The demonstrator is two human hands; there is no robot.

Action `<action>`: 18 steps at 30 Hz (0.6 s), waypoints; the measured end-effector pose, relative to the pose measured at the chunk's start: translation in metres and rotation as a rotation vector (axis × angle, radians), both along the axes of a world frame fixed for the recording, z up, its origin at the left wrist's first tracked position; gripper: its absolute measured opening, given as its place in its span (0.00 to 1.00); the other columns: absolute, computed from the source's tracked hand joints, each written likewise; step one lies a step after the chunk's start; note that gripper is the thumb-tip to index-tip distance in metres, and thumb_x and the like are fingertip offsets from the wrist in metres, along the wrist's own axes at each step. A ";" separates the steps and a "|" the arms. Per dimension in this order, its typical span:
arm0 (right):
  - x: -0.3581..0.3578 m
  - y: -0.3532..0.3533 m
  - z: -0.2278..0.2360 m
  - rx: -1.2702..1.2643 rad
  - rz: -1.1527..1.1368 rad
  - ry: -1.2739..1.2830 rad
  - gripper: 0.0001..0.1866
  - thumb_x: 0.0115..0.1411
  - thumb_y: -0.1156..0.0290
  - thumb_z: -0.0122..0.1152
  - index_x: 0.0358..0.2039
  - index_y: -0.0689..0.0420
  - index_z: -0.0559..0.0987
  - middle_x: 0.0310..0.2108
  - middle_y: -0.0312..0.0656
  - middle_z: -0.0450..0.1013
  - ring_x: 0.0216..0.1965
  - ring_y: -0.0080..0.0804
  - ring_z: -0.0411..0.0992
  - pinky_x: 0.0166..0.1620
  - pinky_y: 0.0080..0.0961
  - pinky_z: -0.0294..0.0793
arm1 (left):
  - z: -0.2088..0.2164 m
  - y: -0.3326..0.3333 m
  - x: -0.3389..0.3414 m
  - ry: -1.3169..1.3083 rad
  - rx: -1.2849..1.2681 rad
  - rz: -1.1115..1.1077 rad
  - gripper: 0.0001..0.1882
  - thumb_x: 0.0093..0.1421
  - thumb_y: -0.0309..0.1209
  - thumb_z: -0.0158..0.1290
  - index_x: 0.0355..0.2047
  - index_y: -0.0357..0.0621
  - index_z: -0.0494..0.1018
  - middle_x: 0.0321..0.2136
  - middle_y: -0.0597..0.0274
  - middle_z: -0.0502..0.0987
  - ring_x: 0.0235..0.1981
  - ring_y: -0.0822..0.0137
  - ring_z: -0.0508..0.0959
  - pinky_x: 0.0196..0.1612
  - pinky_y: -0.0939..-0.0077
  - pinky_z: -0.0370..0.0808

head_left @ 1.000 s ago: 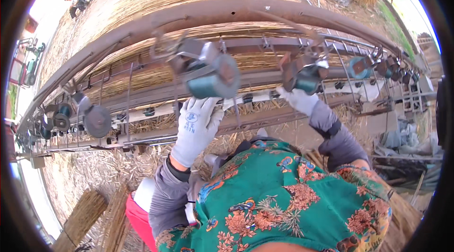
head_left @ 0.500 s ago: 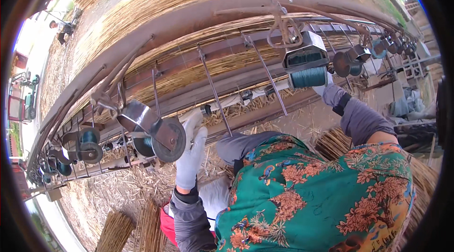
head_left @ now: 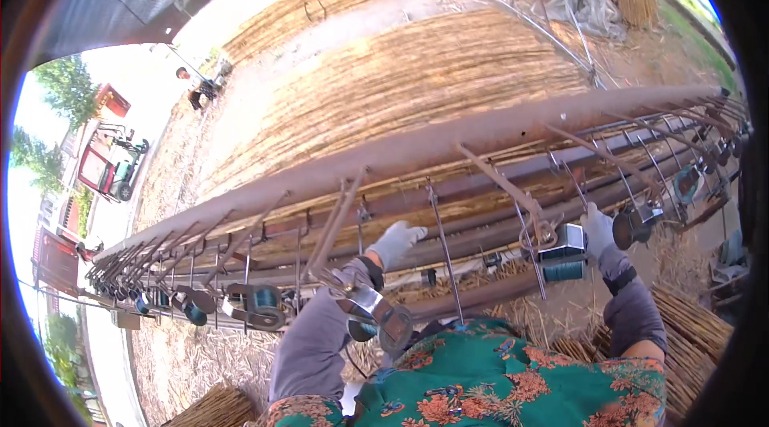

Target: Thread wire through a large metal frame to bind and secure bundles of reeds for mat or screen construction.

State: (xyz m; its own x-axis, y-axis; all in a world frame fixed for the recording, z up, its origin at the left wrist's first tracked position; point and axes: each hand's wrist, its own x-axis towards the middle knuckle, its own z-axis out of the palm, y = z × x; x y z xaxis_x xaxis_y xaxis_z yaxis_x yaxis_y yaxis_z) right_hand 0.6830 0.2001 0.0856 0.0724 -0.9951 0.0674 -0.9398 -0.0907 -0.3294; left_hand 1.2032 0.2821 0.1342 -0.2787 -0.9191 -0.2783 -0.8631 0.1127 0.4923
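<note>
My left hand [head_left: 394,244], in a pale work glove, reaches over the frame past a spool holder [head_left: 372,311]. Its fingers stretch out to the right above the reed layer, holding nothing I can see. In a matching glove, my right hand [head_left: 597,233] is beside a metal holder [head_left: 561,243] with a spool of teal twine [head_left: 563,271]. Its fingers are closed at a thin metal rod [head_left: 575,181]; the grip is partly hidden. A long rusty pipe [head_left: 416,153] runs across beyond both hands, with rods and spool holders hanging from it.
A broad reed mat [head_left: 400,82] lies on the ground beyond the pipe. Reed bundles [head_left: 681,327] lie at the right, another bundle [head_left: 212,407] at the lower left. A person [head_left: 199,89] crouches far left, near a parked red and green vehicle [head_left: 112,159].
My left hand has left the side of the spool holder and now reaches farther over the frame. My right hand has moved from behind its spool to the rod. The view has tilted up.
</note>
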 end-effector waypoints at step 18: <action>0.306 0.255 0.279 -0.218 0.609 -1.020 0.29 0.60 0.73 0.55 0.62 0.63 0.63 0.50 0.46 0.71 0.51 0.32 0.71 0.55 0.31 0.69 | 0.071 0.132 -0.031 1.339 -0.093 0.447 0.10 0.65 0.31 0.53 0.43 0.39 0.74 0.31 0.69 0.74 0.32 0.78 0.70 0.35 0.80 0.70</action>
